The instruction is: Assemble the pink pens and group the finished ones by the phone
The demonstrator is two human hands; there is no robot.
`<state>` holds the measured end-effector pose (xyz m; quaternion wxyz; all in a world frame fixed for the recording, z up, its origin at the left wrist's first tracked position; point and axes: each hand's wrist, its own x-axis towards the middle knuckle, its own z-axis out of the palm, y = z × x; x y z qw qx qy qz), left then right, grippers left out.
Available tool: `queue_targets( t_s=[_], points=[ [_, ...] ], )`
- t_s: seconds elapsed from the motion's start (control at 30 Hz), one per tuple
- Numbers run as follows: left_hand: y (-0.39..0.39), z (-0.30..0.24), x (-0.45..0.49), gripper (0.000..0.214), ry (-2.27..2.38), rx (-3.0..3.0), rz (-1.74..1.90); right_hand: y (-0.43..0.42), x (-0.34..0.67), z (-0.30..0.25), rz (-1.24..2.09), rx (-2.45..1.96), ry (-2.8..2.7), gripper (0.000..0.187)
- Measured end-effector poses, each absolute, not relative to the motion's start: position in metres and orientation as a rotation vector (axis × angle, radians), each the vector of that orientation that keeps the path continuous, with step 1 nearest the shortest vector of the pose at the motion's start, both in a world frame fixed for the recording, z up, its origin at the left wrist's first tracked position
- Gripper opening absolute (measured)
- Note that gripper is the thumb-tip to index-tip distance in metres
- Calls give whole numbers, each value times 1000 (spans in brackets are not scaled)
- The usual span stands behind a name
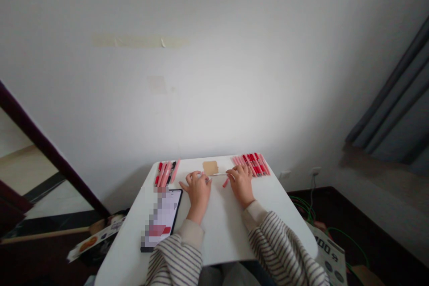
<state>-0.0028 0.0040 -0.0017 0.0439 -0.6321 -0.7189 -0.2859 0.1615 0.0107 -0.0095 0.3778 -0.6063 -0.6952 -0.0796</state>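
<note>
At the middle of the white table, my left hand is closed with fingers pinched around a pen part that looks pink; most of it is hidden by the fingers. My right hand pinches the right end of a thin whitish rod, like a pen refill, that stretches toward my left hand. Whether the rod enters the part in my left hand is too small to tell. A small pink pen cap lies just beside my right fingertips. Behind the rod is a tan rectangular patch.
Several pink, red and black pens lie in a row at the back left. Another row of pink and red pens lies behind my right hand. A phone rests left of my left forearm. The wall rises behind the table.
</note>
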Motion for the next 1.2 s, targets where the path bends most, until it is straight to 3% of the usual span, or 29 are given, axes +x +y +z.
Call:
queue_targets(
  t_s=[1.2],
  points=[
    [1,7,-2,12,-2228,-1974,-1001,12,167,-16,-163,-1522,-1770,14]
  ],
)
